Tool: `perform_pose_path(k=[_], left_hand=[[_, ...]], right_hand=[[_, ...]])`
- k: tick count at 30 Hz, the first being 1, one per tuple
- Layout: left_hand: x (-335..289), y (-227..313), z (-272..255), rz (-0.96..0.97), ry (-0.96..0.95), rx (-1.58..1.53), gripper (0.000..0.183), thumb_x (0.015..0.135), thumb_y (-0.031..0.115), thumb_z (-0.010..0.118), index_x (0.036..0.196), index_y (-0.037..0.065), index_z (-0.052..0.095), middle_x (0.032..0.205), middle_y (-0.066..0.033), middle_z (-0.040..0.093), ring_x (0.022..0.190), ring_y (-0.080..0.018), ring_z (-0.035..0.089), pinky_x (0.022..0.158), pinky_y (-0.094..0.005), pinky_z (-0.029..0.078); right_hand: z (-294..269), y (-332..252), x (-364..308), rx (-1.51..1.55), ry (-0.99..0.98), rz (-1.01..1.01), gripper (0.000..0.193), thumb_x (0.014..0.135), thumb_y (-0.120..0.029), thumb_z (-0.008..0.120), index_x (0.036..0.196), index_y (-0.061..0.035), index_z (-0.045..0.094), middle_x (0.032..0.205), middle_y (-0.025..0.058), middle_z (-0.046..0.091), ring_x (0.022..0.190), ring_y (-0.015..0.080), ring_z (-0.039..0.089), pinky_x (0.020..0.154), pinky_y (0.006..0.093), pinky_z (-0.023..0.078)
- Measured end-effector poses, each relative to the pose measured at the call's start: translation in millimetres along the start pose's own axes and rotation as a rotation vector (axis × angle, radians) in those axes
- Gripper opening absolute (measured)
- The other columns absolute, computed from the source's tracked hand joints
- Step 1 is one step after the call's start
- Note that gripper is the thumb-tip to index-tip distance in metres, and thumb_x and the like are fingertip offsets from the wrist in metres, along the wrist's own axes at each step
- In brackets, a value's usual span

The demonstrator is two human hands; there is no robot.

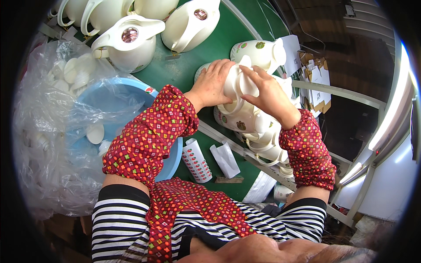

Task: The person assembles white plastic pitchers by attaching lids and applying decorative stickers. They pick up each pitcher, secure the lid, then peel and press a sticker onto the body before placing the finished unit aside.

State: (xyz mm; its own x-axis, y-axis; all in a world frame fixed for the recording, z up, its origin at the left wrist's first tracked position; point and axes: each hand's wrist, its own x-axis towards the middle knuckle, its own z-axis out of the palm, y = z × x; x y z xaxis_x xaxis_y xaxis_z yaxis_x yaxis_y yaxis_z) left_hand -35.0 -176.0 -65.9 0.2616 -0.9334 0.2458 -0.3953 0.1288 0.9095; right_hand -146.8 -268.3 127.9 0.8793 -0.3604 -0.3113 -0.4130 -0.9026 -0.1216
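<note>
At your left, a clear plastic bag [48,166] spreads loosely, with white round caps [76,72] showing in it. Next to it is a blue basin [176,162], partly covered by the plastic, and a white round piece [95,133] lies inside. Above the basin, cream jugs [136,50] stand on the green tabletop [175,68]; the shiny round openings in their tops look to me like mirrored glass.

Your left hand [212,85] is curved against the left side of a white jug top [232,83], thumb low and fingers high. Below it on the tabletop lie a rolled sheet of stickers [197,162] and a folded white paper [225,160]. The jug top is between your two hands, its handle pointing toward you, above a flower-printed jug [241,122]; I cannot tell if the two are joined. Your right hand [269,94] presses from the other side, with its thumb and fingers bent round the top, so both hands are holding it.

This top is probably light, stiff and smooth, a little slippery; take it by the broad sides, not by the thin handle alone. If the jug has glass inside, please support its body and avoid knocks.

Farther right are cardboard pieces [324,83].
</note>
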Motion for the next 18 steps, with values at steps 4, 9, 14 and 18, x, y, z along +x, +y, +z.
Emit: perform_pose_path(k=[4, 9, 14, 18], left_hand=[[-0.6, 7.7, -3.3, -0.005, -0.007, -0.012, 0.113, 0.058, 0.026, 0.094, 0.153, 0.011, 0.034, 0.154, -0.0179, 0.041, 0.147, -0.0393, 0.036, 0.119, -0.0550, 0.035], [-1.6, 6.9, -0.2, -0.005, -0.007, -0.026, 0.112, 0.058, 0.026, 0.094, 0.152, 0.012, 0.034, 0.154, -0.0174, 0.041, 0.147, -0.0394, 0.036, 0.118, -0.0557, 0.036], [-0.6, 4.2, 2.6, -0.005, -0.013, -0.026, 0.111, 0.060, 0.030, 0.093, 0.152, 0.014, 0.034, 0.157, -0.0132, 0.038, 0.149, -0.0378, 0.033, 0.111, -0.0653, 0.040], [-1.0, 3.4, -0.6, -0.003, -0.012, -0.022, 0.111, 0.059, 0.028, 0.094, 0.152, 0.013, 0.034, 0.155, -0.0160, 0.039, 0.148, -0.0391, 0.034, 0.114, -0.0601, 0.038]], right_hand=[[-1.3, 14.5, -1.6, -0.152, -0.097, -0.232, 0.062, 0.082, 0.002, 0.068, 0.137, -0.0251, 0.065, 0.149, 0.0111, 0.054, 0.132, 0.0431, 0.055, 0.103, 0.0457, 0.056], [-11.2, 23.7, 0.8, -0.306, -0.212, -0.467, 0.062, 0.079, 0.009, 0.063, 0.133, -0.0224, 0.066, 0.157, 0.0070, 0.048, 0.145, 0.0401, 0.043, 0.110, 0.0454, 0.051], [-10.3, 13.5, -2.3, -0.044, -0.120, -0.164, 0.057, 0.086, -0.009, 0.074, 0.140, -0.0205, 0.060, 0.153, 0.0174, 0.049, 0.136, 0.0392, 0.054, 0.104, 0.0452, 0.054], [-17.7, -14.6, 16.3, -0.270, -0.277, 0.274, 0.076, 0.081, -0.016, 0.083, 0.149, -0.0200, 0.050, 0.148, 0.0249, 0.050, 0.123, 0.0399, 0.062, 0.097, 0.0454, 0.056]])
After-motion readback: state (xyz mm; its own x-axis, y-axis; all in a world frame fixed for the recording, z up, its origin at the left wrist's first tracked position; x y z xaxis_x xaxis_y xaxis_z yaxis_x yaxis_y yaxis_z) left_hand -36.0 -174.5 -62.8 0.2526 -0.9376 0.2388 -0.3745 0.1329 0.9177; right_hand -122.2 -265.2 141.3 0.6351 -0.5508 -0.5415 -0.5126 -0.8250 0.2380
